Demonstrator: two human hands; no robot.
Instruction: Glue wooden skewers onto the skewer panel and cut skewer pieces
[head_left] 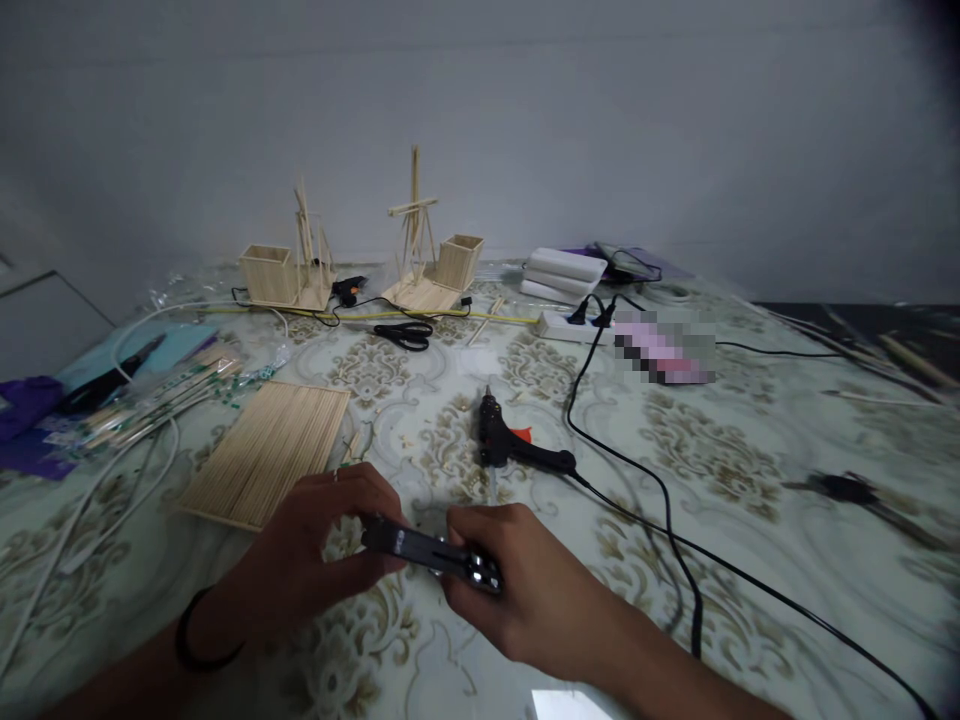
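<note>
Low over the front of the table, both hands hold a dark, slim folding tool (420, 547) with shiny metal parts at its right end; its exact kind is unclear. My left hand (330, 530) pinches the left end between thumb and fingers. Wrapped around the other end is my right hand (517, 580), fingers curled closed. Just beyond the hands lies a black hot glue gun (495, 440) on its side, nozzle pointing away. A flat panel of thin wooden sticks (274, 450) rests beside and behind my left hand.
Two stick models with boxes (266, 275) (459, 262) stand at the back. Black scissors (405, 335) lie before them. A white power strip (562, 326) feeds black cables (637, 465) running right. Packaged sticks (157, 405) lie left; another tool (847, 490) lies right.
</note>
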